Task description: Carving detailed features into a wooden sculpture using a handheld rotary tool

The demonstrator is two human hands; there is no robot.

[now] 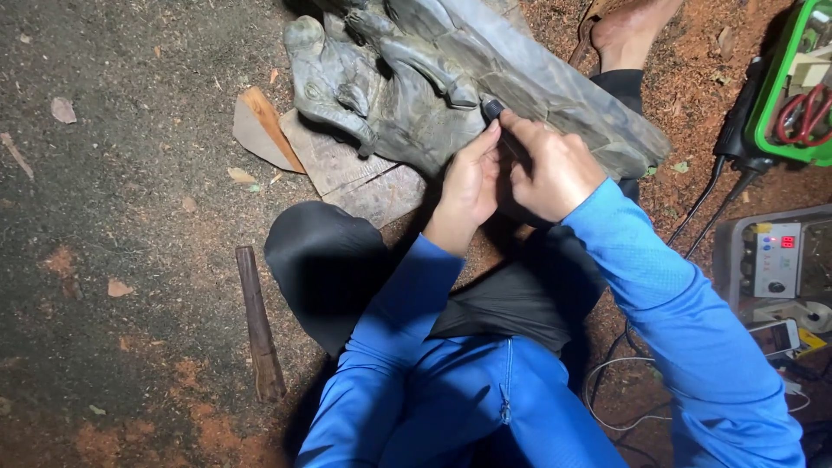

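Bare dirt ground (130, 225) left, both hands (520, 173) clenched on black tool (496, 113) at carving (451, 78) edge.

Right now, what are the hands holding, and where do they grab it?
Both hands, the left hand and right hand, grip a slim dark handheld tool along its body, its tip against the grey carving.

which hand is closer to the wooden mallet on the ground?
Left. The left hand is up and right of the wooden mallet; the right hand lies farther right, on the carving.
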